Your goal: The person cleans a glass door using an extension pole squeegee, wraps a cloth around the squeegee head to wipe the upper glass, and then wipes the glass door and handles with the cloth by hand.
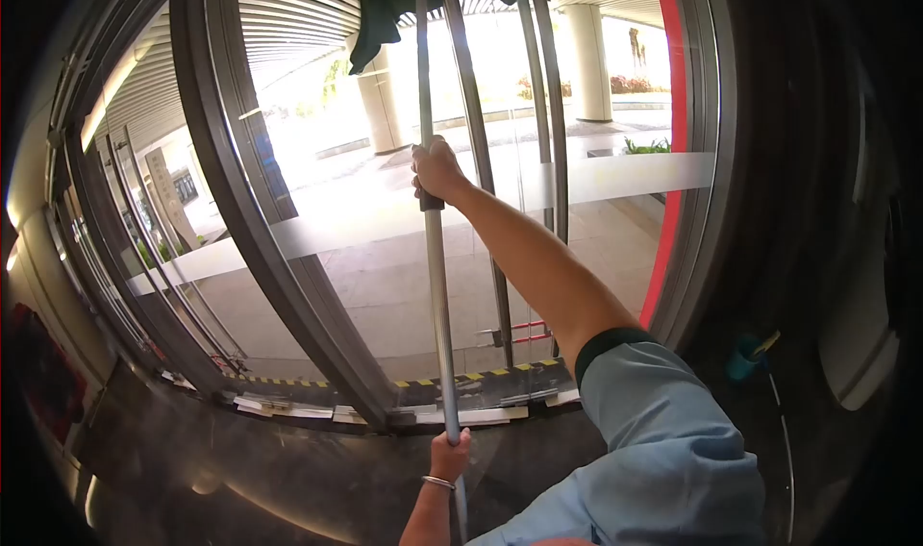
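A long metal extension pole (438, 296) rises almost upright in front of the glass door. My right hand (438, 171) is closed around its dark upper section, with the arm stretched out in a light blue sleeve. Lower down, my left hand (449, 455), with a bracelet at the wrist, grips the silver shaft. A dark green cloth (385, 3) hangs at the pole's top, against the upper part of the glass; whatever it is fixed to is cut off by the frame edge.
Long vertical door handles (478, 133) stand just right of the pole. A thick door frame post (260, 219) slants at the left. On the dark floor (288, 479) at right are a teal bucket (743, 359) and a thin pole (784, 431). Yellow-black tape (471, 377) runs along the threshold.
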